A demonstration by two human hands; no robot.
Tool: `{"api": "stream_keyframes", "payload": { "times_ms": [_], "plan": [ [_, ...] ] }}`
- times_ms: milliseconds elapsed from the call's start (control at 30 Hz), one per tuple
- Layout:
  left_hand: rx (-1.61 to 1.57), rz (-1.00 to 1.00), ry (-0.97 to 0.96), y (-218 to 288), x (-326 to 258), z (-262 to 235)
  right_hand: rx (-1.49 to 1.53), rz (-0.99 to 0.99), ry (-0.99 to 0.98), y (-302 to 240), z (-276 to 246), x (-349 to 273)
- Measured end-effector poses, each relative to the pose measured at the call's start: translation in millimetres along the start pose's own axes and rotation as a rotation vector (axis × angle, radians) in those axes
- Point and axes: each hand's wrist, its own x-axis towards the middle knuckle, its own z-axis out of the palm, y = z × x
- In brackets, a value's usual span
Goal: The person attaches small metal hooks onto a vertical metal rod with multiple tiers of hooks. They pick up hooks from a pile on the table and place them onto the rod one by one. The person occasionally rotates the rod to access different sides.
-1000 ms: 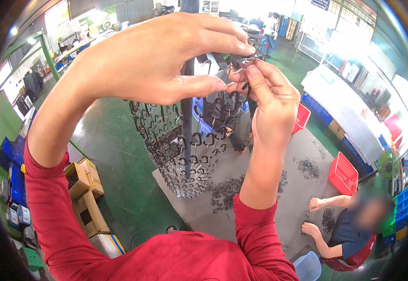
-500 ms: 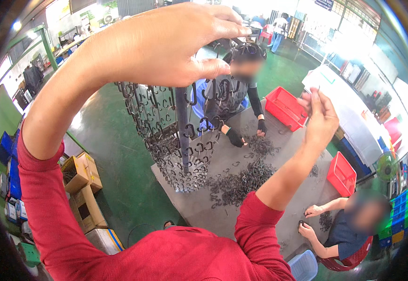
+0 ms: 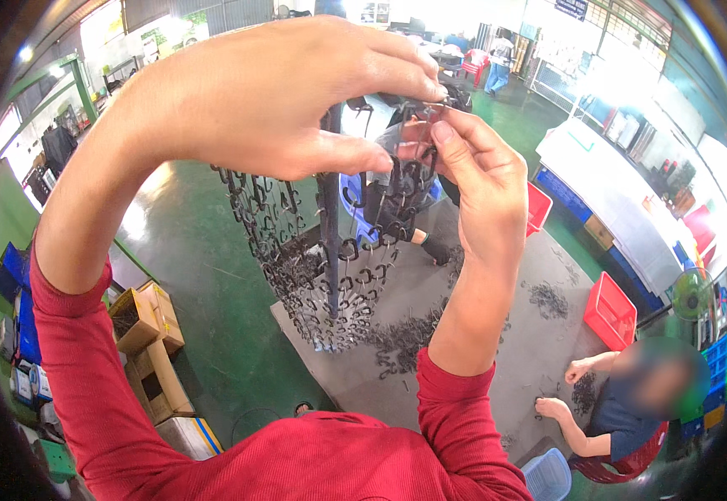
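Note:
Tiers of dark C-shaped metal pieces hang on thin wires around an upright grey pole before me. My left hand arches over the top of this hanging rack, fingers stretched and thumb well apart from them. Its fingertips come close to those of my right hand, at the rack's upper right side. Thumb and index finger of the right hand pinch together beside the hanging pieces; whatever is between them is too small to name. Loose dark C-shaped pieces lie heaped on the grey table below.
Behind the rack a co-worker's gloved hand shows at the table. Another person in a dark shirt sits at the right, hands by a small pile. Red trays, a light-blue basket and cardboard boxes stand around.
My right hand has swung left from out over the table to the rack, up against my left fingertips. The left hand has shifted slightly lower. The co-worker behind is now mostly hidden.

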Motion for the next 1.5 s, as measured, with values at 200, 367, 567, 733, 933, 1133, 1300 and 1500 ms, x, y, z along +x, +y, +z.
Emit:
{"api": "stream_keyframes", "payload": {
  "times_ms": [200, 367, 567, 733, 933, 1133, 1300, 1500],
  "plan": [
    [-0.017, 0.055, 0.077, -5.4, -1.8, 14.6, 0.024, -0.107, 0.121, 13.0, -0.2, 2.4],
    [0.006, 0.09, 0.075, -1.9, 1.2, 15.7, 0.001, -0.178, 0.191, 13.4, -3.0, -3.0],
    [-0.046, 0.034, -0.03, 18.0, 3.0, -10.7, -0.043, -0.124, 0.419, 2.5, -29.2, -15.0],
    [0.034, -0.076, 0.015, 1.0, 4.6, 15.4, -0.553, 0.012, 0.619, -12.4, -101.5, -27.4],
    [-0.071, -0.114, 0.128, 15.0, 6.8, 6.9, -1.732, 0.159, 0.568, -13.4, -114.4, -35.4],
    [-0.092, -0.098, 0.075, 16.1, 9.6, 0.1, -0.196, -0.027, 0.094, -4.0, -10.1, -9.0],
    [-0.112, 0.024, 0.045, 13.4, 5.2, -4.9, 0.053, -0.006, 0.028, -7.0, -3.6, -8.5],
    [-0.018, 0.06, 0.057, 11.2, -0.7, -1.2, 0.044, -0.024, 0.093, -5.3, 3.2, -13.1]
  ]
}}
